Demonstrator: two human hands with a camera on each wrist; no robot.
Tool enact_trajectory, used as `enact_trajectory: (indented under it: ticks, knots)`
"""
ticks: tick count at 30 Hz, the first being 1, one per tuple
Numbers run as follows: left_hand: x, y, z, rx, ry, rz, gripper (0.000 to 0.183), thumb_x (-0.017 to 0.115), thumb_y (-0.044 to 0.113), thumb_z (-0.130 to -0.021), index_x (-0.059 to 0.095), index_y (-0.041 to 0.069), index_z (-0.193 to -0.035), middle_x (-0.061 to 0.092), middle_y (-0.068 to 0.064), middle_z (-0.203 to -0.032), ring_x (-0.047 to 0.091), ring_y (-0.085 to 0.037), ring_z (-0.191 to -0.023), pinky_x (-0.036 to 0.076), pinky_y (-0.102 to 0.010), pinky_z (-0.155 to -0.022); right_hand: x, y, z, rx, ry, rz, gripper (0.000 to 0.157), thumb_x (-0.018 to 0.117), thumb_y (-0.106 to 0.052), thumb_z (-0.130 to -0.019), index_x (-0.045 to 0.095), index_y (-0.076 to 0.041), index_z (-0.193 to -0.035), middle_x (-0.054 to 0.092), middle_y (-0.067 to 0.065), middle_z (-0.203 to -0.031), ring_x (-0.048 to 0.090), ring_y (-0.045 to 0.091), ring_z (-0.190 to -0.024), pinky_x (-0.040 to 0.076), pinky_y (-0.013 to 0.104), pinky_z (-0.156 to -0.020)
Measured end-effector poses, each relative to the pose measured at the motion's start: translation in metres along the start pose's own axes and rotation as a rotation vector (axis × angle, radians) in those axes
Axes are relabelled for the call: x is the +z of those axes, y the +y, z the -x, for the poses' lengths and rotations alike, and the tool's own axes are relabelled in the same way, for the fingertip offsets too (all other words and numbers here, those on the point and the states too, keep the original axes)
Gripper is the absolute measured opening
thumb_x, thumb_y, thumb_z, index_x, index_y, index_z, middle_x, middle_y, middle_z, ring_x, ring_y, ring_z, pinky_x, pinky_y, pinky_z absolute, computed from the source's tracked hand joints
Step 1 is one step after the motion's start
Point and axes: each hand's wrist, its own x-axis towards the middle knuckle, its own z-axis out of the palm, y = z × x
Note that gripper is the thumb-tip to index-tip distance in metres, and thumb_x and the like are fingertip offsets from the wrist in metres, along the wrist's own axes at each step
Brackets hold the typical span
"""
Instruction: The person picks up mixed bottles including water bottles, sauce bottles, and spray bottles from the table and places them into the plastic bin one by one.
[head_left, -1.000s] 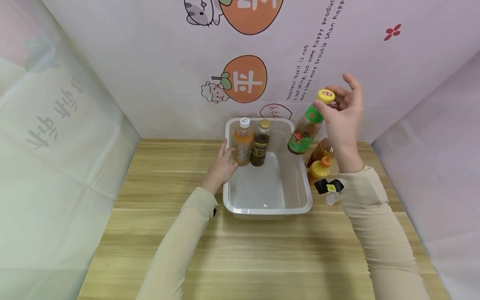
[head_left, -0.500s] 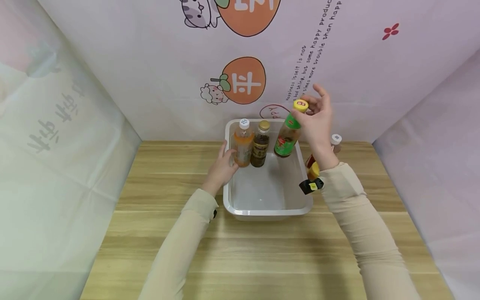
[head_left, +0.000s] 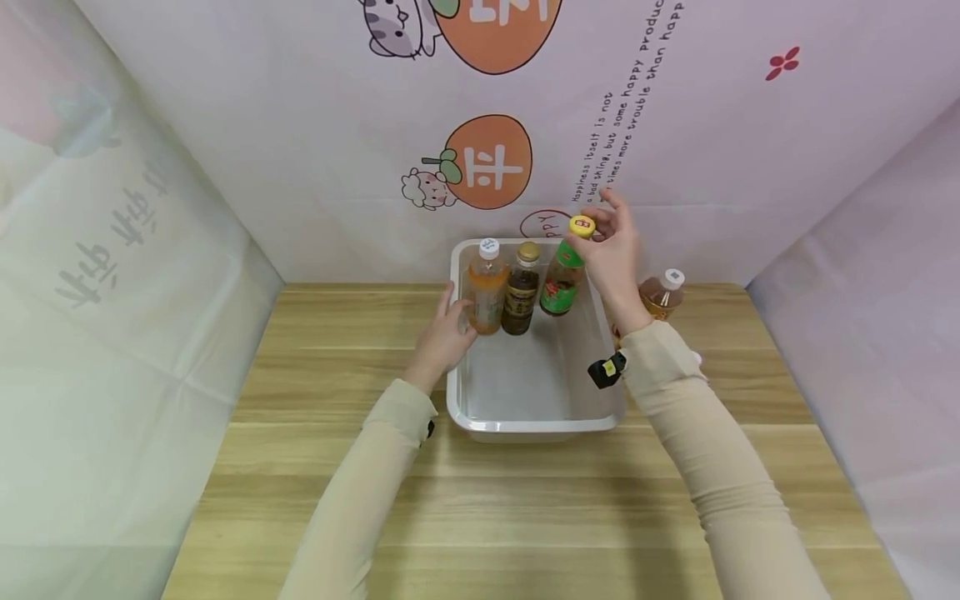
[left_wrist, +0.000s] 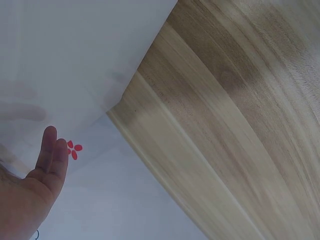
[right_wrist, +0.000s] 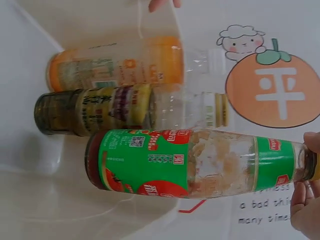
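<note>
By its yellow cap, my right hand (head_left: 613,254) pinches a glass sauce bottle (head_left: 559,287) with green labels and reddish contents. This bottle stands nearly upright within the back right of a pale plastic basin (head_left: 536,425), and its label (right_wrist: 145,162) faces the right wrist view. Beside it, inside the basin, are a dark bottle (head_left: 520,298) with a gold cap and an orange-tinted bottle (head_left: 487,296) with a white cap. My left hand (head_left: 438,342) holds the basin's left rim, thumb inside near the orange bottle, other fingers (left_wrist: 52,160) extended along the outside.
To the right of the basin, a white-capped bottle (head_left: 662,293) of amber liquid stands on the wooden table (head_left: 510,508), partly behind my right forearm. A printed white cloth (head_left: 337,167) hangs at the back, with plain cloth walls on both sides.
My right hand has carried the green-labelled bottle left and down, from above the right rim into the basin beside the dark bottle. My left hand stays at the left rim.
</note>
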Motion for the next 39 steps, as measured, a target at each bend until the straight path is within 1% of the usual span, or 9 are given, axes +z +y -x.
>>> enact_trajectory:
  ticks: [3,7,11,15,19,24,29,34,39]
  knots:
    - [0.001,0.0,0.0,-0.002,-0.003,-0.008,0.051,0.05,0.023,-0.091,0.039,0.019,-0.141,-0.004,0.004,-0.162,0.058,-0.033,-0.113,0.048,-0.025,-0.059,0.002,0.005,-0.002,0.005,-0.001,-0.002,0.07,0.069,0.001,-0.079,0.04,-0.016,-0.141,0.059,0.012,-0.122,0.057,0.007,-0.097,0.045,0.021,-0.086]
    - [0.002,0.0,-0.001,-0.006,-0.003,-0.003,0.05,0.051,0.022,-0.092,0.039,0.019,-0.141,-0.005,0.005,-0.162,0.059,-0.033,-0.111,0.047,-0.024,-0.057,0.004,0.012,-0.005,0.011,0.006,0.016,0.07,0.069,0.001,-0.079,0.04,-0.016,-0.141,0.058,0.01,-0.12,0.057,0.011,-0.1,0.046,0.024,-0.089]
    - [0.003,0.0,-0.001,-0.005,0.001,0.006,0.05,0.052,0.021,-0.092,0.04,0.019,-0.14,-0.005,0.005,-0.162,0.059,-0.032,-0.11,0.047,-0.024,-0.056,0.007,0.019,-0.007,0.02,0.0,0.048,0.071,0.068,0.001,-0.079,0.038,-0.015,-0.142,0.055,0.013,-0.123,0.056,0.017,-0.105,0.047,0.027,-0.094]
    - [0.004,0.001,0.0,-0.007,-0.005,0.004,0.05,0.051,0.023,-0.092,0.039,0.019,-0.141,-0.007,0.006,-0.161,0.058,-0.032,-0.113,0.047,-0.024,-0.057,0.01,0.026,-0.008,0.033,-0.019,0.088,0.071,0.068,0.001,-0.08,0.038,-0.016,-0.142,0.053,0.016,-0.126,0.054,0.02,-0.107,0.047,0.029,-0.096]
    - [0.004,0.001,0.001,-0.011,-0.012,0.009,0.051,0.051,0.024,-0.092,0.039,0.019,-0.141,-0.008,0.007,-0.161,0.056,-0.032,-0.117,0.047,-0.023,-0.059,0.013,0.034,-0.009,0.045,-0.024,0.125,0.07,0.068,0.002,-0.08,0.04,-0.014,-0.141,0.054,0.016,-0.125,0.053,0.023,-0.106,0.048,0.032,-0.094]
    - [0.004,0.001,0.002,-0.015,-0.008,0.004,0.05,0.051,0.025,-0.092,0.039,0.02,-0.141,-0.008,0.008,-0.161,0.056,-0.033,-0.117,0.046,-0.023,-0.058,0.016,0.046,-0.01,0.061,-0.031,0.165,0.069,0.069,0.005,-0.078,0.041,-0.01,-0.14,0.054,0.018,-0.126,0.054,0.028,-0.113,0.049,0.037,-0.098]
    - [0.004,0.0,0.001,-0.009,-0.009,-0.007,0.051,0.051,0.025,-0.093,0.038,0.02,-0.141,-0.008,0.007,-0.161,0.057,-0.033,-0.116,0.046,-0.023,-0.058,0.018,0.056,-0.011,0.063,-0.04,0.202,0.067,0.069,0.005,-0.078,0.043,-0.009,-0.138,0.054,0.018,-0.125,0.054,0.029,-0.119,0.048,0.04,-0.101]
    - [0.003,0.0,0.0,-0.008,-0.004,0.003,0.051,0.052,0.024,-0.092,0.039,0.018,-0.141,-0.007,0.007,-0.161,0.058,-0.033,-0.113,0.048,-0.024,-0.058,0.02,0.059,-0.013,0.075,-0.046,0.21,0.068,0.068,0.005,-0.079,0.042,-0.011,-0.139,0.053,0.017,-0.125,0.054,0.03,-0.119,0.048,0.04,-0.101]
    - [0.001,0.0,0.0,-0.01,-0.01,-0.007,0.051,0.051,0.026,-0.093,0.038,0.02,-0.142,-0.008,0.008,-0.161,0.058,-0.034,-0.114,0.049,-0.026,-0.06,0.02,0.061,-0.014,0.097,-0.047,0.204,0.068,0.068,0.005,-0.079,0.042,-0.012,-0.14,0.053,0.017,-0.126,0.054,0.03,-0.119,0.048,0.039,-0.102]
